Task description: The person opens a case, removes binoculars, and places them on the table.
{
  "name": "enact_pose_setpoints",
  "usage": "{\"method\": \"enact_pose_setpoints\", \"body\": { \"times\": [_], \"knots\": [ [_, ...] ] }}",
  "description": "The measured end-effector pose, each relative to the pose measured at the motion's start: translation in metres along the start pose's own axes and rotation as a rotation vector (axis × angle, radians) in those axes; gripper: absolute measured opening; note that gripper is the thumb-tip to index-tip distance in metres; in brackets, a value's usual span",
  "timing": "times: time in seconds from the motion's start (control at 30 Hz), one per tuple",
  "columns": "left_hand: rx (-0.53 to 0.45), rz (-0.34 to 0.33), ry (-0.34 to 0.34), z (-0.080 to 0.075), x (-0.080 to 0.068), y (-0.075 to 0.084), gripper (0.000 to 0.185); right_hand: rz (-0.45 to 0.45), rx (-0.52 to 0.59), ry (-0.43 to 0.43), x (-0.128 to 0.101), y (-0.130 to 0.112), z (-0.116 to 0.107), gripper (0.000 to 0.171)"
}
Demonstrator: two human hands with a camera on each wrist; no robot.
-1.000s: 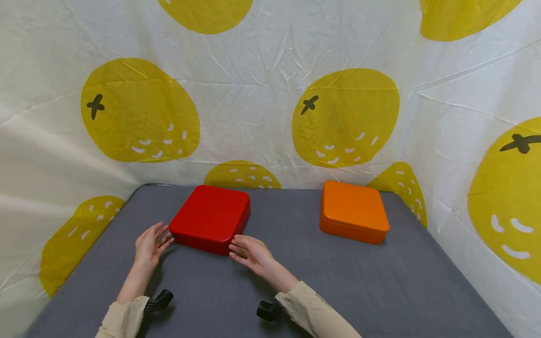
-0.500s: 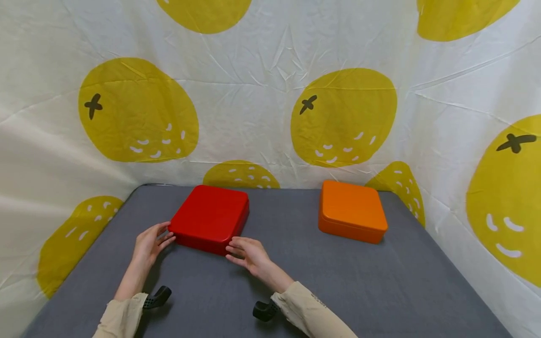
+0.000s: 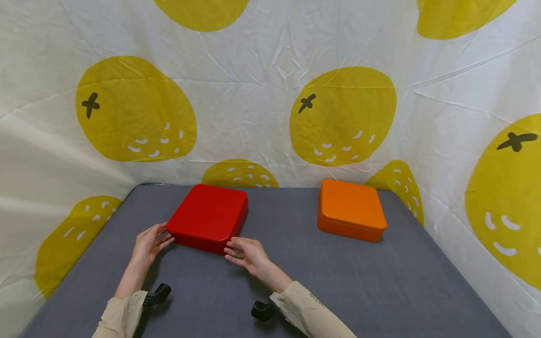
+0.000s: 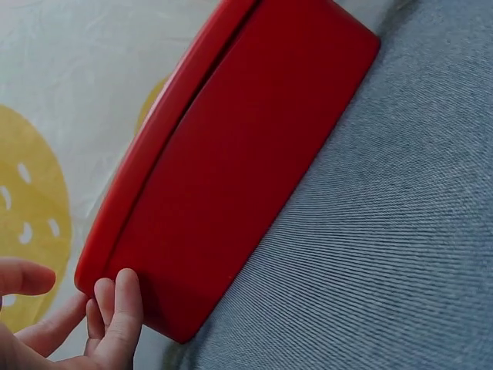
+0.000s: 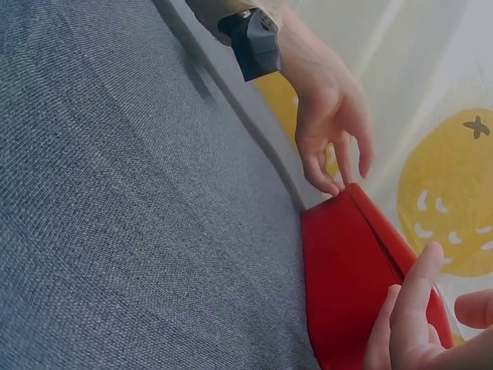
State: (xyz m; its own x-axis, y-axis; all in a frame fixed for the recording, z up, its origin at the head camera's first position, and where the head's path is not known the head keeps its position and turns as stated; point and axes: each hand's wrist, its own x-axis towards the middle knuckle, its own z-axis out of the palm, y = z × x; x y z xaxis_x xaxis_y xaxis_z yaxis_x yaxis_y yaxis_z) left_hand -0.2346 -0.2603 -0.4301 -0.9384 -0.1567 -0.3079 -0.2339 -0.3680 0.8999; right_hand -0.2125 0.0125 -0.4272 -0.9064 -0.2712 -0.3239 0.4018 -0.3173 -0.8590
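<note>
Head view shows my left hand point(image 3: 149, 241) and my right hand point(image 3: 247, 252) at the two near corners of the red box point(image 3: 208, 217), which lies flat on the grey tabletop point(image 3: 296, 291) left of centre in the frame, lid on. My left fingers are relaxed and only lightly bent, their tips touching the box's left near corner. My right fingers are stretched out loosely toward the right near corner, the tips against its side wall. Neither hand wraps round the box.

From the left wrist view, the red box point(image 4: 231, 169) fills the middle of the frame, and my left fingertips point(image 4: 115, 297) rest on its corner at the lower left. From the right wrist view, my right fingers point(image 5: 408, 308) lie against the red box point(image 5: 347, 270) at the lower right, while my left hand point(image 5: 331, 131) touches the far corner in the upper middle.

An orange box point(image 3: 351, 210), also closed, sits well apart to the right of the frame, near the cloth backdrop point(image 3: 253, 94) printed with yellow fruit.
</note>
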Motion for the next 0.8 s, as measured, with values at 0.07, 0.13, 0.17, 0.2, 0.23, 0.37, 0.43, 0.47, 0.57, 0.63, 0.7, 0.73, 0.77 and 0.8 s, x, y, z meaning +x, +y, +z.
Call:
{"method": "enact_pose_setpoints", "body": {
  "times": [0.07,0.13,0.17,0.2,0.23,0.37,0.43,0.47,0.57,0.63,0.7,0.73,0.77,0.8],
  "knots": [
    [-0.005,0.000,0.006,0.000,0.001,0.001,0.029,0.004,-0.002,0.001,0.000,0.000,0.000,0.036],
    [-0.001,0.002,0.011,0.001,0.001,0.002,0.028,0.007,-0.009,0.000,-0.001,0.000,0.000,0.036],
    [0.000,0.002,0.017,0.001,0.001,0.002,0.027,0.008,-0.013,-0.001,-0.001,0.000,0.001,0.036],
    [0.003,0.003,0.024,0.001,0.000,0.002,0.026,0.009,-0.016,0.000,-0.001,0.000,0.001,0.036],
    [0.009,0.007,0.032,0.001,0.000,0.003,0.025,0.009,-0.021,-0.001,-0.001,0.000,0.001,0.036],
    [0.061,0.024,0.071,0.004,0.001,0.002,0.016,0.010,-0.037,0.010,-0.001,0.001,0.002,0.035],
    [0.101,0.040,0.090,0.005,0.001,0.001,0.006,0.015,-0.048,0.023,0.000,0.001,0.002,0.034],
    [0.127,0.048,0.098,0.006,0.001,0.000,0.005,0.020,-0.050,0.031,0.000,0.001,0.002,0.034],
    [0.187,0.072,0.110,0.009,0.002,0.000,0.024,0.033,-0.057,0.055,0.001,0.000,0.002,0.035],
    [0.204,0.086,0.108,0.010,0.002,0.000,0.032,0.040,-0.056,0.067,0.002,-0.001,0.002,0.035],
    [0.198,0.084,0.100,0.010,0.001,0.001,0.028,0.045,-0.057,0.075,0.003,-0.001,0.002,0.035],
    [0.191,0.081,0.095,0.010,0.001,0.001,0.024,0.047,-0.057,0.079,0.003,-0.001,0.002,0.035],
    [0.185,0.077,0.091,0.010,0.000,0.001,0.019,0.047,-0.056,0.081,0.003,0.000,0.001,0.036],
    [0.180,0.078,0.088,0.009,0.000,0.001,0.014,0.046,-0.056,0.082,0.004,0.000,0.001,0.036]
  ]
}}
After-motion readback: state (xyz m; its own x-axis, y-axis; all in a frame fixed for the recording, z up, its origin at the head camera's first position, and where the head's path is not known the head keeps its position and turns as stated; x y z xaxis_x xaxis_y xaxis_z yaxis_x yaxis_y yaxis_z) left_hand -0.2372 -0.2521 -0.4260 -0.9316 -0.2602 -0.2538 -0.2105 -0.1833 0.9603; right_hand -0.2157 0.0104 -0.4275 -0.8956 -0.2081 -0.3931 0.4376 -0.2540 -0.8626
